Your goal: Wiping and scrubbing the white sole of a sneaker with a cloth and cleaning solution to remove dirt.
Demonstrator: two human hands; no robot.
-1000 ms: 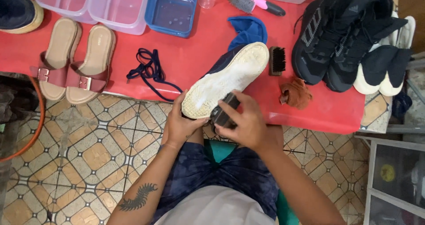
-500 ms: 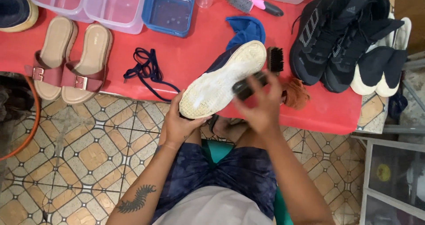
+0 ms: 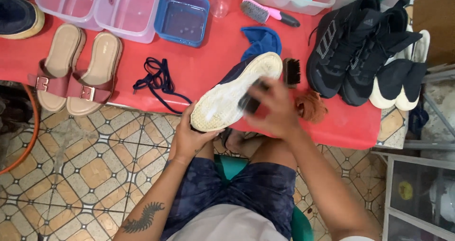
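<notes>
- resting sole-up at the red table's (image 3: 199, 70) edge, the navy sneaker (image 3: 234, 94) shows a pale, grimy rubber sole.
- left hand (image 3: 189, 137) cups its heel.
- right hand (image 3: 275, 110), blurred, grips a dark brush (image 3: 250, 100).

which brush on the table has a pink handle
The brush with the pink and black handle at the table's far edge, beside the clear cup; the small dark-bristled brush by the white-soled shoe shows none.

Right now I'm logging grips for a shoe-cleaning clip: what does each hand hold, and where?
The left hand grips the sole-up sneaker at its near end. The right hand holds a dark brush against the sole; the grip point is blurred.
</notes>
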